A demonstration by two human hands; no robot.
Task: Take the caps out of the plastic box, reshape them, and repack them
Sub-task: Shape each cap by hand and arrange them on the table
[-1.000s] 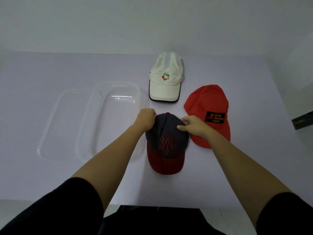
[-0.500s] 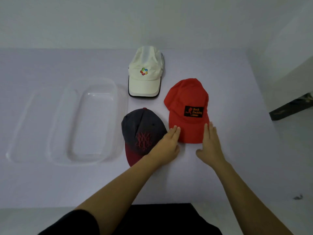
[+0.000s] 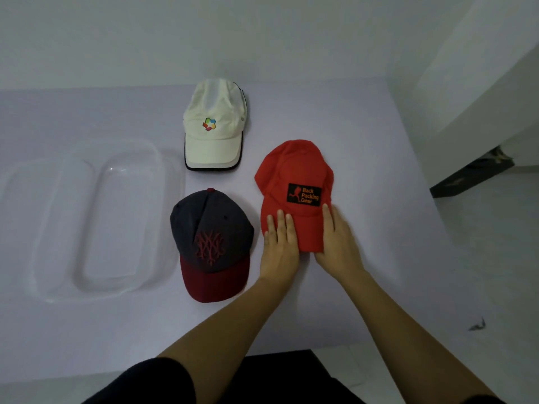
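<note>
Three caps lie on the pale table. A red cap (image 3: 294, 170) with a black patch is at centre right. My left hand (image 3: 279, 246) rests flat on the left side of its brim with straight fingers. My right hand (image 3: 338, 243) lies along the brim's right side, fingers straight. A dark grey cap (image 3: 208, 225) with a maroon brim sits to the left of my hands, untouched. A cream cap (image 3: 214, 126) with a coloured logo lies farther back. The clear plastic box (image 3: 172, 170) stands empty at the left.
A clear lid (image 3: 17, 185) lies left of the box, partly under it. The table (image 3: 364, 272) ends on the right, where a white floor and a dark object (image 3: 472, 173) by the wall show.
Both hands left the dark grey cap, moved right to the red cap and now lie on its brim. The view shifted right.
</note>
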